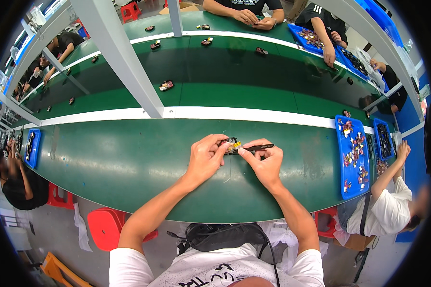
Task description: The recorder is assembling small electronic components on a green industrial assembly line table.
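Observation:
My left hand (205, 157) pinches a small black part with red and yellow bits (231, 142) above the green worktable (129, 162). My right hand (265, 160) grips a thin black pen-like tool (256, 147), its tip pointing left at the small part. Both hands meet over the middle of the near table, a little above its surface.
A blue tray of small coloured parts (352, 158) lies to my right, beside a second tray (384, 139) and a seated person's arm (390, 170). A green conveyor belt (225, 76) carries single parts. White frame posts (124, 62) rise ahead. Red stools (103, 225) stand below.

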A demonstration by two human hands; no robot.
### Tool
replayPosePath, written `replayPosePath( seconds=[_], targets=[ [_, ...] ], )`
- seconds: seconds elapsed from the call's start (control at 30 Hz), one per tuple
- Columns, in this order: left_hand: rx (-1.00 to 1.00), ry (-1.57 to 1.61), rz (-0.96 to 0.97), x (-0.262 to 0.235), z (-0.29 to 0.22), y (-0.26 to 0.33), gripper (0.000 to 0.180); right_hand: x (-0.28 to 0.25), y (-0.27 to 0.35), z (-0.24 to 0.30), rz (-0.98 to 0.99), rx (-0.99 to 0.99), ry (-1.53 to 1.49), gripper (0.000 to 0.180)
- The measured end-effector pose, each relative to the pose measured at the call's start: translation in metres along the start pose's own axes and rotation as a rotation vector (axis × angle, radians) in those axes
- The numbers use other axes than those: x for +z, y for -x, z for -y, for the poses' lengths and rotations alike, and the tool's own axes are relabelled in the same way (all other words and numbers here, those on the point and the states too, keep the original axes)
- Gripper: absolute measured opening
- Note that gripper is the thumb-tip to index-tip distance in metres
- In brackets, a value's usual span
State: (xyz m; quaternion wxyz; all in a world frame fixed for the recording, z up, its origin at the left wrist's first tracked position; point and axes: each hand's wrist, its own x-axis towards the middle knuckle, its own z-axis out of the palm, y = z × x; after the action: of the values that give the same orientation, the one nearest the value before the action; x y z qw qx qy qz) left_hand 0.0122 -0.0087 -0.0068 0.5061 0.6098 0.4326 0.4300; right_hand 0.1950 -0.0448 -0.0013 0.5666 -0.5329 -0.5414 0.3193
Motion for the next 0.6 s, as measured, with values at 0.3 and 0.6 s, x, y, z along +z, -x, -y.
replayPosePath(
  seconds=[0.3,0.6],
  targets=[
    [0.012,0.014,0.018,0.0,-0.002,0.002,0.02,-0.001,-0.002,-0.004,0.062,0.076,-0.09,0.013],
    [0.075,0.039,0.041,0.0,-0.002,0.003,0.02,-0.003,-0.004,-0.009,0.111,0.23,-0.34,0.013]
  ],
)
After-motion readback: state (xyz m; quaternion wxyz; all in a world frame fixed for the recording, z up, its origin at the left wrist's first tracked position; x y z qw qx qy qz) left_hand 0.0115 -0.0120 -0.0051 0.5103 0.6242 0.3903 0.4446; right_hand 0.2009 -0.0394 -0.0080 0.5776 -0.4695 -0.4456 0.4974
